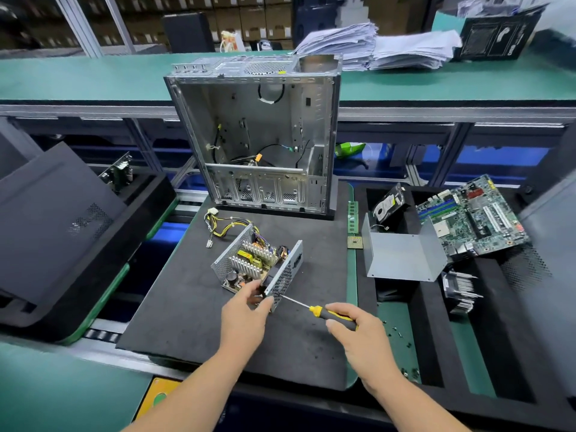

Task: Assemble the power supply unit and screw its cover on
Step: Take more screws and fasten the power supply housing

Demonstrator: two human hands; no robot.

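The open power supply unit (258,265) lies on the black mat (193,307), its circuit board, heat sinks and perforated side walls showing. A bundle of yellow and black cables (223,227) runs from its far side. My left hand (246,316) grips the unit's near corner. My right hand (358,332) holds a yellow-and-black screwdriver (318,310), whose tip touches the perforated wall at that corner. The grey bent metal cover (402,254) stands apart on the right tray.
An empty silver computer case (258,132) stands upright behind the mat. The right tray holds a motherboard (473,213), a hard drive (389,205), a heat sink (461,291) and small screws (397,333). A black side panel (53,226) lies at the left.
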